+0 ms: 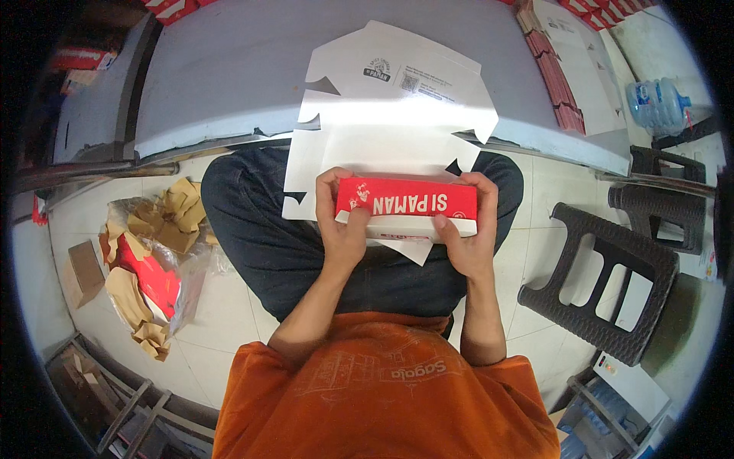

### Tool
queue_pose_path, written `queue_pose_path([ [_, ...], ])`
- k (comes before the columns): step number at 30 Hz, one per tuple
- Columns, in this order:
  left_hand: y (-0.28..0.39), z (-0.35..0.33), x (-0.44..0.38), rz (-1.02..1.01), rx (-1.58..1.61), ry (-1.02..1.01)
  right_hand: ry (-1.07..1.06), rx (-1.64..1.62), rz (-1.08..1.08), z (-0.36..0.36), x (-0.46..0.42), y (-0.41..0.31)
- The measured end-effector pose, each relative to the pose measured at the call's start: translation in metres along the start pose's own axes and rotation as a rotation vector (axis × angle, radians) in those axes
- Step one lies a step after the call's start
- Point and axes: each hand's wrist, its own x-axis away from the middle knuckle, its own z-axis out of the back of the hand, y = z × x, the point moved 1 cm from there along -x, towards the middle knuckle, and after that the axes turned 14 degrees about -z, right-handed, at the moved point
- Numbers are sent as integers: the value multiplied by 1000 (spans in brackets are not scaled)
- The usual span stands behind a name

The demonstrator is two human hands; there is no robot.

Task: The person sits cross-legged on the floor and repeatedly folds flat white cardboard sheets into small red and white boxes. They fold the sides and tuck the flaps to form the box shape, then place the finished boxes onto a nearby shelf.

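A small red and white cardboard box (pixel 407 195), with upside-down white lettering on its red side, is held above my lap. My left hand (pixel 343 229) grips its left end, thumb on the near edge and fingers around the far side. At the right end, my right hand (pixel 473 229) holds it the same way. Beyond the box, a flat, die-cut white carton blank (pixel 395 123) with notched edges and printing lies partly on the grey tabletop (pixel 229 74) and overhangs my legs. A white flap (pixel 410 251) pokes out below the box.
A stack of folded cartons (pixel 553 74) lies at the table's right. Dark plastic stools (pixel 616 275) and a large water bottle (pixel 656 106) stand on the right. Torn brown paper (pixel 172 212) and plastic wrap around red cartons (pixel 149 275) cover floor tiles at left.
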Motion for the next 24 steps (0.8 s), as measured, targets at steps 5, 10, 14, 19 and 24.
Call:
queue_pose_path([
  [5, -4, 6, -3, 25, 108, 59, -45, 200, 0, 8, -3, 8],
  [10, 6, 60, -40, 136, 349, 48, -139, 94, 56, 4, 10, -43],
  [14, 40, 75, -19, 79, 478, 5, 88, -48, -433, -46, -12, 3],
  [19, 31, 113, -47, -37, 108, 299, -437, -120, -116, -144, -13, -36],
  [24, -15, 244, -184, -35, 66, 750, -383, 156, -44, -119, -19, -40],
])
